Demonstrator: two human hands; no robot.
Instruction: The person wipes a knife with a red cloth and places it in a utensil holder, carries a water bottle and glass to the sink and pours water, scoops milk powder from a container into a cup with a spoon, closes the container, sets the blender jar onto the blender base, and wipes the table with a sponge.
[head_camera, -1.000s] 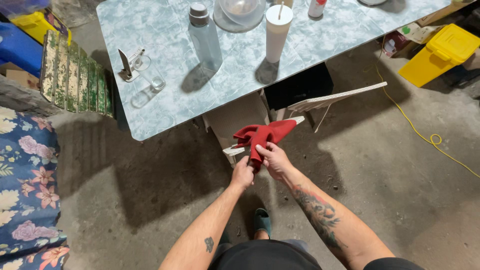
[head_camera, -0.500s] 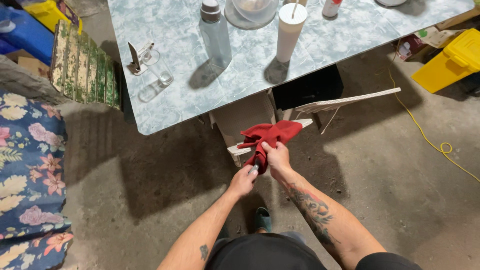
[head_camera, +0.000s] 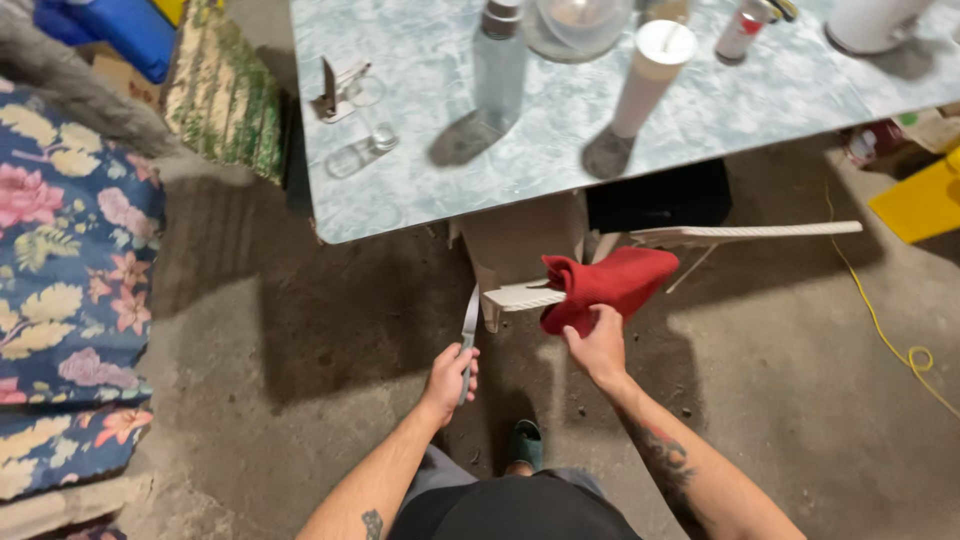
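Below the worktop's near edge, your left hand (head_camera: 448, 377) is closed around the handle of a knife (head_camera: 468, 334), fingers wrapped tight on the grip, with the bare blade pointing up and away from you toward the worktop (head_camera: 560, 150). Your right hand (head_camera: 598, 348) is clamped on a red cloth (head_camera: 605, 285), fingers bunched into its lower folds; the cloth hangs just beside the white slat (head_camera: 525, 296) of a chair and stands apart from the blade. The step in hand appears to be the wiping of the blade, with knife and cloth now separated, so the wipe looks finished or paused between strokes. Any further move calls for keeping the edge turned away from your right fingers and from your leg below. On the worktop stand a clear glass (head_camera: 372, 115), a tall clear bottle (head_camera: 497, 65), a white cup with a straw (head_camera: 645, 75) and a glass bowl (head_camera: 580, 25), all well apart from both hands. A floral cushion (head_camera: 70, 270) lies to your left on the concrete floor (head_camera: 300, 380), and a yellow cable (head_camera: 885, 330) trails at the right.
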